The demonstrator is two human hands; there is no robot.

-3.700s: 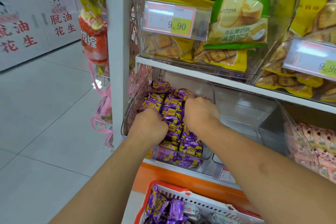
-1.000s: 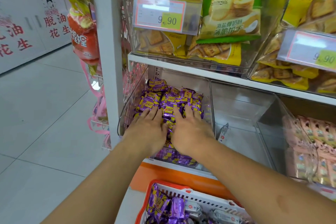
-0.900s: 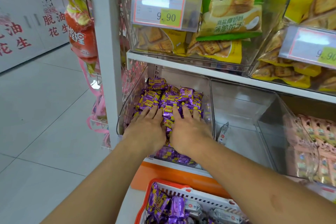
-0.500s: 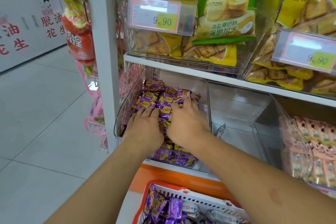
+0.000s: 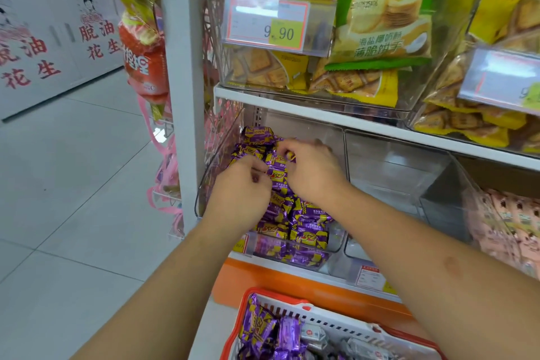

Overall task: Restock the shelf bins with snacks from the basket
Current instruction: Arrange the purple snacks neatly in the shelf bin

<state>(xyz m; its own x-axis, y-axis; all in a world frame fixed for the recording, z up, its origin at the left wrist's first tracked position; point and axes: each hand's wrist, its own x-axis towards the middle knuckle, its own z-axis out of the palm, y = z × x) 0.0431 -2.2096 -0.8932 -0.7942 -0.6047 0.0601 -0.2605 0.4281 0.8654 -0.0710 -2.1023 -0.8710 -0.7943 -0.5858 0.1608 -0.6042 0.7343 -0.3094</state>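
Observation:
A clear shelf bin [image 5: 336, 240] on the lower shelf holds a heap of purple and yellow snack packets [image 5: 304, 222]. Both my hands are inside it, on top of the heap. My left hand [image 5: 239, 193] has its fingers curled and pinches a purple packet near the heap's middle. My right hand [image 5: 314, 172] lies just right of it, with fingers curled round a packet at the back of the heap. Below, the red and white basket [image 5: 330, 321] holds more purple packets [image 5: 263, 330] and some silver ones.
To the right stands an empty clear bin [image 5: 409, 184], then a bin of pink packets [image 5: 514, 219]. The upper shelf carries bins of yellow and green biscuit bags [image 5: 382, 14] with a 9.90 price tag [image 5: 267, 23]. A white shelf post [image 5: 182, 67] and hanging snacks stand left.
Both hands lay flat on the heap a second ago; they have since slid toward the back of the bin and their fingers have curled onto packets.

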